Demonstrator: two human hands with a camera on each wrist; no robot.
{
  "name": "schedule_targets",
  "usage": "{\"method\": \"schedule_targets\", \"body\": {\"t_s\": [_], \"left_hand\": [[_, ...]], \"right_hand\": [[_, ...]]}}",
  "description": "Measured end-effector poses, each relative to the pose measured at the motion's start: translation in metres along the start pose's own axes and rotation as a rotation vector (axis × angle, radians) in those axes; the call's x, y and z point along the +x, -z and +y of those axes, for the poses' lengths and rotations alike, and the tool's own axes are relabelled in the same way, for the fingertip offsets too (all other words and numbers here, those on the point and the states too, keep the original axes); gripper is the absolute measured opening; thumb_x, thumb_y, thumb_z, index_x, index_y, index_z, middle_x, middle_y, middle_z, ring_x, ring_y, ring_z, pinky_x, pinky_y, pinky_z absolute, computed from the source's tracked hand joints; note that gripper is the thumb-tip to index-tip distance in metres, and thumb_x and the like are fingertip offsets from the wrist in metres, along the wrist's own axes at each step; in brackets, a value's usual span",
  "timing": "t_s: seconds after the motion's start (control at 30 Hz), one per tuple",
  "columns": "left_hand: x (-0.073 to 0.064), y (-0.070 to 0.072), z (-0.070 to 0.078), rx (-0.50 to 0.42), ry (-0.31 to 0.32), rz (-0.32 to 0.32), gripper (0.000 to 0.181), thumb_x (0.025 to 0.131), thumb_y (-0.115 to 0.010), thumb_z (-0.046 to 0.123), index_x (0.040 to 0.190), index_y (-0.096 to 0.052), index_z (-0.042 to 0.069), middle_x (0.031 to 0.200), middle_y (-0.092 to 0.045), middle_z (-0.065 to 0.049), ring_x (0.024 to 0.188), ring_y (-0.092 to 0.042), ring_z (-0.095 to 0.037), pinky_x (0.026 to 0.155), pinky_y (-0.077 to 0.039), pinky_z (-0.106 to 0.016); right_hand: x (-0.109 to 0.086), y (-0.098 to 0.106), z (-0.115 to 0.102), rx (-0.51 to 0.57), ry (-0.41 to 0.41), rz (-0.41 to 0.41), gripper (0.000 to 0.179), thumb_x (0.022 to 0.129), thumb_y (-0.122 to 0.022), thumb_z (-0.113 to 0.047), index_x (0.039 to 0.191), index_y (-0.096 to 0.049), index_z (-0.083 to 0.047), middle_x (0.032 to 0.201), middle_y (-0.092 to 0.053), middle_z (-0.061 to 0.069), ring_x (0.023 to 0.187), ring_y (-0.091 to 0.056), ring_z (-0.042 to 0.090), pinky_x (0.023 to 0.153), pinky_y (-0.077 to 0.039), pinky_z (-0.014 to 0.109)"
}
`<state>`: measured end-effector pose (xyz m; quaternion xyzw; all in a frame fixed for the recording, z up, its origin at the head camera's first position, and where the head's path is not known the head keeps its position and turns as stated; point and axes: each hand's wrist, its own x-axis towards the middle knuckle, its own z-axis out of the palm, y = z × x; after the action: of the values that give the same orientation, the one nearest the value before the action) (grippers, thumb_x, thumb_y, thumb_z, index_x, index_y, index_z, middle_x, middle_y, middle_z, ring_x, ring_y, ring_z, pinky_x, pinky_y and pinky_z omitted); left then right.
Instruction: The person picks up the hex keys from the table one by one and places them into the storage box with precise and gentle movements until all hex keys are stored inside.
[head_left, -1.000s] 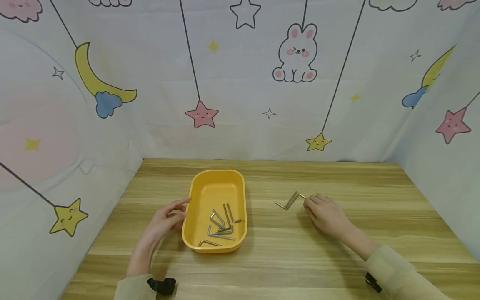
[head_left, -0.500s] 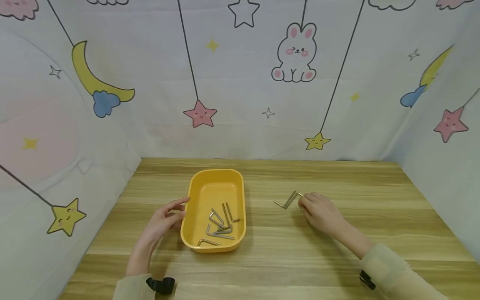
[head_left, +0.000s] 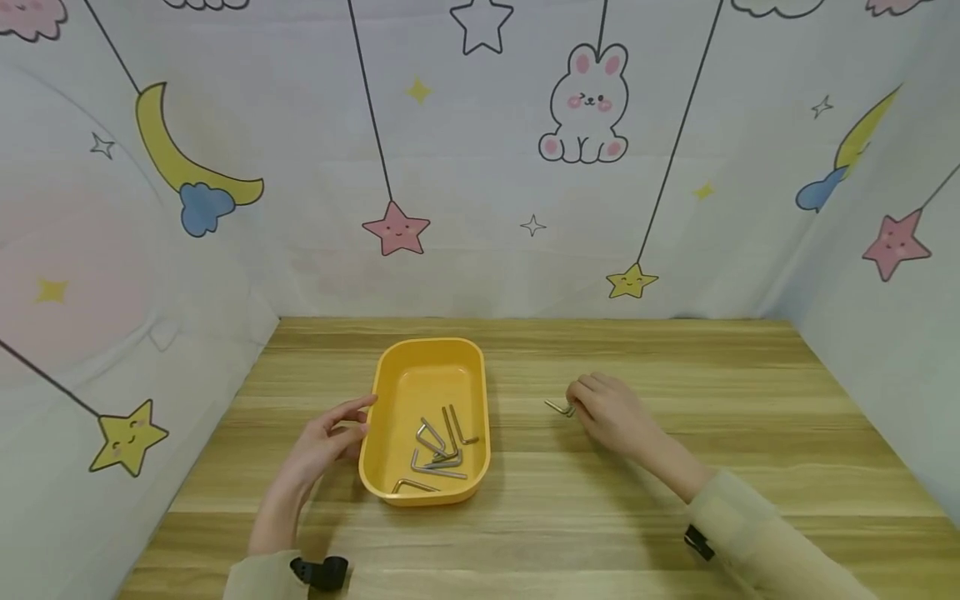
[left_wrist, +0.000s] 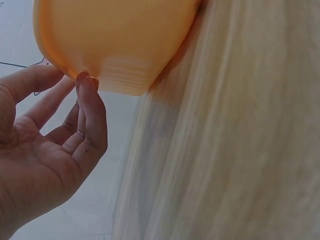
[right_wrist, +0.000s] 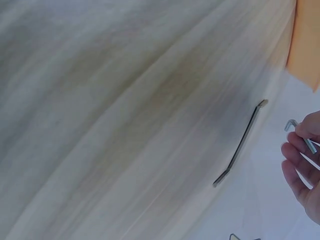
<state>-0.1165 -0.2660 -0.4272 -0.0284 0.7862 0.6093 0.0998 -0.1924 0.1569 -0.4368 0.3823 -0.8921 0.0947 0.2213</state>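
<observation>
With the fingertips of my left hand point(head_left: 325, 443) I touch the left wall of a yellow plastic tray point(head_left: 390, 367). The left wrist view shows the fingers loosely bent at the rim of the tray point(left_wrist: 120, 45). Several L-shaped metal hex keys point(head_left: 441, 472) lie inside, mostly in its near half. My right hand point(head_left: 611, 414) is low over the table, right of the tray. In the right wrist view its thumb and fingers pinch a small hex key point(right_wrist: 310, 145). Near it on the table lies a bent metal length point(right_wrist: 243, 141), likely hex keys side by side; in the head view my fingers mostly cover these keys point(head_left: 557, 407).
The wood-grain table point(head_left: 525, 533) ends at a white cloth backdrop point(head_left: 465, 275) with printed stars, a moon and a rabbit. More cloth hangs along both sides. A black strap device point(head_left: 321, 573) is on the left wrist and another point(head_left: 699, 542) on the right.
My right hand has moved left, toward the keys on the table, and now covers most of them. The left hand stays at the tray. The whole head view has shifted slightly.
</observation>
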Motion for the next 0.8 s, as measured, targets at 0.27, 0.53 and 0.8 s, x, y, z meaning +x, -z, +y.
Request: {"method": "schedule_targets", "body": {"t_s": [0.27,0.53,0.8], "left_hand": [[0.0,0.0,0.0,-0.005,-0.001,-0.003,0.053,0.096,-0.058,0.021,0.146,-0.042,0.014,0.126,-0.045,-0.017,0.089,-0.06,-0.008,0.078,-0.056,-0.025],[0.001,0.0,-0.001,-0.003,-0.011,-0.007,0.052,0.097,-0.057,0.02,0.146,-0.042,0.013,0.128,-0.044,-0.019,0.088,-0.06,-0.009,0.079,-0.057,-0.026],[0.001,0.0,-0.001,0.005,-0.006,-0.002,0.051,0.097,-0.057,0.02,0.146,-0.043,0.013,0.126,-0.045,-0.018,0.087,-0.06,-0.008,0.078,-0.057,-0.026]], "right_hand": [[0.016,-0.002,-0.012,0.036,0.008,0.046,0.01,0.083,-0.07,-0.004,0.085,-0.063,-0.011,0.083,-0.065,-0.002,0.078,-0.058,0.016,0.069,-0.05,0.034],[0.027,0.0,-0.026,0.056,0.01,0.062,0.009,0.085,-0.068,-0.005,0.085,-0.064,-0.013,0.082,-0.064,-0.003,0.077,-0.058,0.014,0.067,-0.049,0.031],[0.036,0.0,-0.036,0.066,0.008,0.04,0.01,0.085,-0.068,-0.004,0.087,-0.065,-0.014,0.084,-0.064,-0.004,0.079,-0.058,0.014,0.068,-0.049,0.031]]}}
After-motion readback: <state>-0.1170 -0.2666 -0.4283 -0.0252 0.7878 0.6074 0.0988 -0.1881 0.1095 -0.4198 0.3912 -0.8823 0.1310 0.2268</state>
